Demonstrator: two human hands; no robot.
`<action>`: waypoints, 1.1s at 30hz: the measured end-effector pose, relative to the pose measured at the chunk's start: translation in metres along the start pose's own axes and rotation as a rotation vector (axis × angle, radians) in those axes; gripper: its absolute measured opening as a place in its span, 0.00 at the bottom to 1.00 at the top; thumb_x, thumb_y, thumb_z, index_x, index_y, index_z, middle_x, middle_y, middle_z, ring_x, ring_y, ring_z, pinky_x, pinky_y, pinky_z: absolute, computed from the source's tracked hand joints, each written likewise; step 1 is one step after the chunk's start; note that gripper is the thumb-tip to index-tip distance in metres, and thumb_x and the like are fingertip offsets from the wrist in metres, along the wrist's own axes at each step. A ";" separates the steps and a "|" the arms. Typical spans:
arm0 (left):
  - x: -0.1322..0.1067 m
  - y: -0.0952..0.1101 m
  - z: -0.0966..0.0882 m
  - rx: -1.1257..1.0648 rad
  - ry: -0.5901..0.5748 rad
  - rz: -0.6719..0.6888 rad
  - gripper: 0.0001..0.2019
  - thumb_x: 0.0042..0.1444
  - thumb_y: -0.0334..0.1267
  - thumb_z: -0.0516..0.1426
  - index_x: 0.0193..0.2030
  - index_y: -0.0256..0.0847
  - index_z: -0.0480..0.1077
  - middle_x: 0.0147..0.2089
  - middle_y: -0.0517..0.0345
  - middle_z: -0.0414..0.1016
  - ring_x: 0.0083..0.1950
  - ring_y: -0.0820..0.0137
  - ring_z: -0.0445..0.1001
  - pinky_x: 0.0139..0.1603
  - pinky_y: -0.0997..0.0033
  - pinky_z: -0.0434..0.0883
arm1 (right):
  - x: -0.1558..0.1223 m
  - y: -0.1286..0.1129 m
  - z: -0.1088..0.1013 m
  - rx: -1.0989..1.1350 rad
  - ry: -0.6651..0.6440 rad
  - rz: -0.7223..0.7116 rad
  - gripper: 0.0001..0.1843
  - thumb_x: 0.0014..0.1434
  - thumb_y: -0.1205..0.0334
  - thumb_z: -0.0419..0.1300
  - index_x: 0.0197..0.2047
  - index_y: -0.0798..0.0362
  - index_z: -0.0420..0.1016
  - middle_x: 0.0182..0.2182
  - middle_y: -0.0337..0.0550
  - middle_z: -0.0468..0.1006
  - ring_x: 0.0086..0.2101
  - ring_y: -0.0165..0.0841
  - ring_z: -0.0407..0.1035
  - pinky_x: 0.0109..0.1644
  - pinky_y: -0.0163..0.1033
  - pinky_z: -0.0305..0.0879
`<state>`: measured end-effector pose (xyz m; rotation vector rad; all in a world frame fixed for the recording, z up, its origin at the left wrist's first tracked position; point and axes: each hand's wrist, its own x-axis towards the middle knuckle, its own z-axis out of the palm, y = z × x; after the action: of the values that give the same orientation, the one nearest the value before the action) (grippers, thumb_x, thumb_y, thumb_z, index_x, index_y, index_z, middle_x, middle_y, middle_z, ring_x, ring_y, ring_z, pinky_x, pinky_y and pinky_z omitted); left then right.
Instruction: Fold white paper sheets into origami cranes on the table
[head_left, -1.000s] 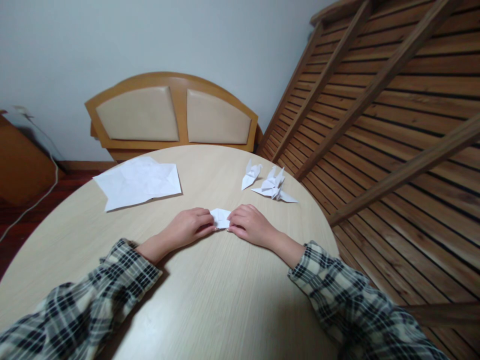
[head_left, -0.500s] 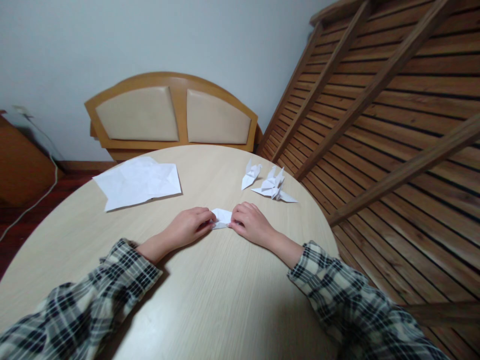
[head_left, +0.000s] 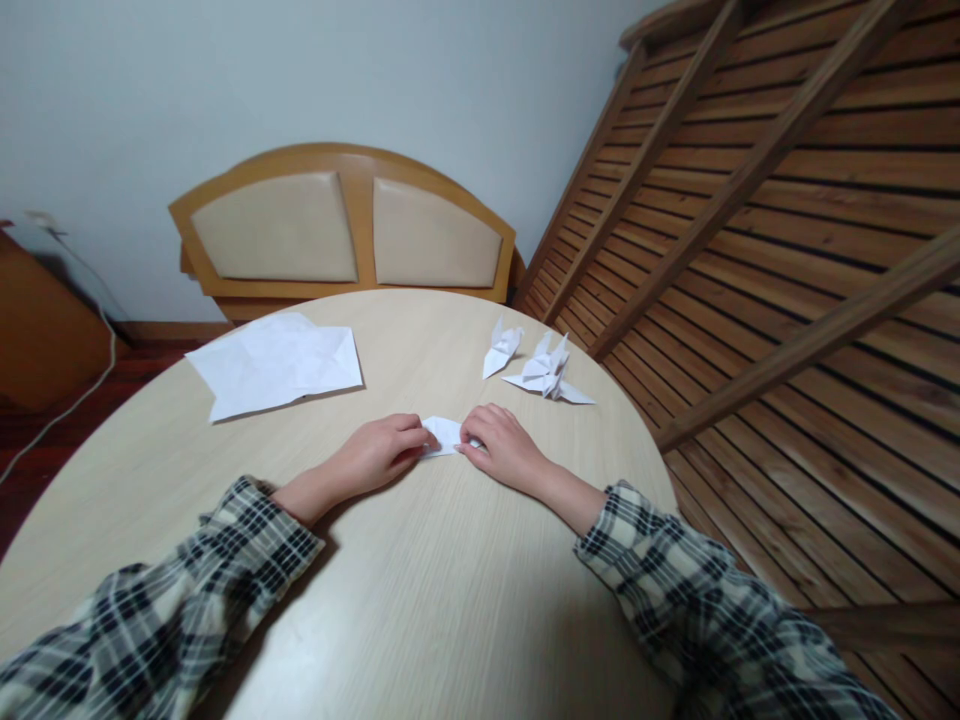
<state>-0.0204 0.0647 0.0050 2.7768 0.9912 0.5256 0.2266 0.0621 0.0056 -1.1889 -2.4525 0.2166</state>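
Observation:
A small folded piece of white paper lies on the round light-wood table, a little beyond the middle. My left hand has its fingers curled and pressed on the paper's left end. On the paper's right end rests my right hand, fingertips pinched against it. Both hands lie low on the tabletop, and most of the paper is hidden under the fingers. Both arms wear plaid sleeves.
A creased white paper sheet lies at the table's back left. Two finished white paper cranes stand at the back right. A wooden headboard leans behind the table, and a slatted wooden bed frame leans on the right.
My hands have shifted slightly on the small folded paper: the right fingertips moved a little left over it, and the left fingers closed in on its left end.

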 end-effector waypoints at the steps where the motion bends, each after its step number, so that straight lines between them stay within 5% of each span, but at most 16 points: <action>1: 0.000 0.000 0.000 -0.001 -0.001 0.003 0.11 0.63 0.29 0.51 0.45 0.42 0.74 0.39 0.54 0.73 0.38 0.67 0.71 0.37 0.70 0.66 | 0.000 0.000 0.000 0.009 -0.001 0.003 0.03 0.63 0.63 0.61 0.37 0.53 0.73 0.38 0.44 0.74 0.43 0.37 0.65 0.48 0.42 0.58; 22: 0.005 0.005 0.001 -0.159 0.000 -0.148 0.08 0.63 0.33 0.56 0.44 0.41 0.76 0.39 0.56 0.74 0.38 0.68 0.72 0.37 0.71 0.66 | -0.002 0.004 -0.003 -0.013 -0.015 -0.205 0.13 0.61 0.72 0.58 0.43 0.49 0.80 0.42 0.44 0.76 0.44 0.37 0.65 0.49 0.43 0.57; 33: 0.005 -0.005 -0.008 -0.246 -0.079 -0.018 0.15 0.62 0.28 0.50 0.50 0.42 0.74 0.42 0.53 0.73 0.43 0.67 0.72 0.45 0.67 0.70 | -0.002 0.013 -0.005 0.056 -0.041 -0.210 0.14 0.58 0.76 0.57 0.37 0.50 0.81 0.40 0.42 0.80 0.43 0.36 0.70 0.49 0.43 0.60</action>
<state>-0.0229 0.0721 0.0122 2.5484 0.8702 0.4939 0.2392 0.0685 0.0059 -0.9033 -2.5667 0.2495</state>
